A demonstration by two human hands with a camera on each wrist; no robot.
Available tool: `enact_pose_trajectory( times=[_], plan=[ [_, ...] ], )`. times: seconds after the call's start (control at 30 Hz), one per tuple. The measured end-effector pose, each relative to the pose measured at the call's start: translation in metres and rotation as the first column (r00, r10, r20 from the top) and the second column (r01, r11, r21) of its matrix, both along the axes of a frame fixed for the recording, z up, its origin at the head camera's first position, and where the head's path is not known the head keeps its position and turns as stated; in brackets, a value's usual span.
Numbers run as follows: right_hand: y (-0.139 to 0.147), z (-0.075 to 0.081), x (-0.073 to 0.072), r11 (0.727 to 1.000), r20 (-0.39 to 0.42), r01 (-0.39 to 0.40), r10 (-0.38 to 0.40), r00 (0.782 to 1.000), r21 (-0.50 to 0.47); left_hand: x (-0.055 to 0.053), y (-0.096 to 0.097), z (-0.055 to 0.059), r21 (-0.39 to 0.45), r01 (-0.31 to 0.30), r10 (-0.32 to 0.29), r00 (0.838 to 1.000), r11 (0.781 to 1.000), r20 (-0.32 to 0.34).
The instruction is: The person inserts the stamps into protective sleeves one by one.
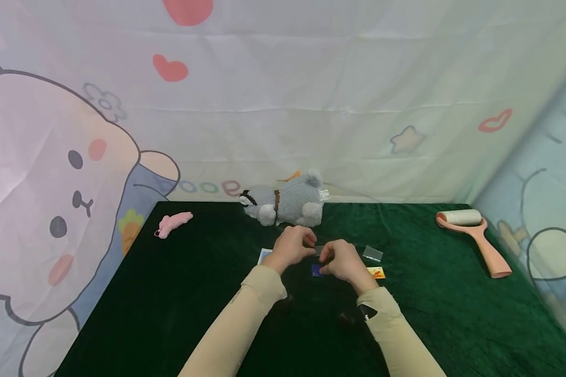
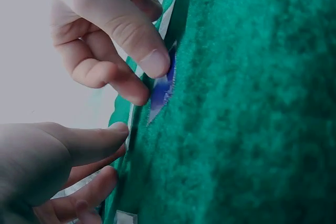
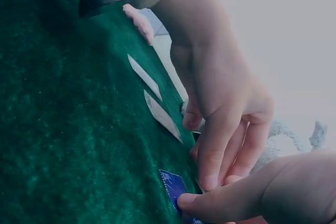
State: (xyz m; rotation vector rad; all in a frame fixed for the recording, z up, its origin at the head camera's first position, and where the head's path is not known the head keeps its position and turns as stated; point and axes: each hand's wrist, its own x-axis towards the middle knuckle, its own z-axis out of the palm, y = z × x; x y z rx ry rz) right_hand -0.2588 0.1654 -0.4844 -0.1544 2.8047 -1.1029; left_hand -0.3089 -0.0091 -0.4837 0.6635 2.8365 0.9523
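Note:
My left hand (image 1: pixel 294 246) has its thumb and index fingertips apart, with the thumb right at the edge of a small clear plastic piece (image 1: pixel 318 251). Opposite it, my right hand (image 1: pixel 343 261) bends over a blue-purple stamp (image 1: pixel 317 270) on the cloth. The right thumb (image 2: pixel 155 63) overlaps this stamp, seen with its toothed edge (image 3: pixel 174 186) in the right wrist view. I cannot tell whether the right fingers pinch it. A yellow stamp (image 1: pixel 376 273) lies beside the right wrist, partly hidden, and a pale blue and white stamp (image 1: pixel 264 255) lies behind the left wrist.
Another clear plastic piece (image 1: pixel 372 254) lies right of the hands. A grey plush toy (image 1: pixel 294 201) lies at the back of the green cloth table (image 1: pixel 170 293). A small pink plush (image 1: pixel 173 224) is at back left, a lint roller (image 1: pixel 476 238) at the right.

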Motion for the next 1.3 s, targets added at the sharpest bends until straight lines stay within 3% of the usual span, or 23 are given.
enact_pose_trajectory(
  times=[0.27, 0.67, 0.97, 1.13, 1.3],
  plan=[
    [-0.002, 0.000, 0.001, 1.000, -0.012, 0.004, -0.004, 1.000, 0.026, 0.000, 0.003, -0.001, -0.053, -0.029, 0.027, 0.999, 0.998, -0.043],
    [-0.003, 0.002, 0.002, 1.000, 0.006, 0.020, -0.020, 1.000, 0.016, -0.002, 0.001, -0.002, -0.060, -0.066, 0.064, 0.997, 0.996, -0.037],
    [-0.002, 0.002, 0.001, 1.000, 0.023, 0.005, -0.005, 1.000, -0.020, 0.005, -0.020, 0.002, 0.079, -0.055, 0.056, 0.998, 0.995, -0.008],
    [0.000, 0.000, 0.002, 0.995, 0.047, 0.029, -0.025, 0.999, -0.094, 0.010, -0.032, 0.005, 0.136, -0.046, 0.047, 0.999, 0.990, -0.004],
    [-0.003, -0.003, 0.003, 0.994, 0.049, 0.049, -0.045, 0.998, -0.097, 0.014, -0.041, 0.008, 0.181, -0.031, 0.033, 0.999, 0.983, -0.005]
  ],
)
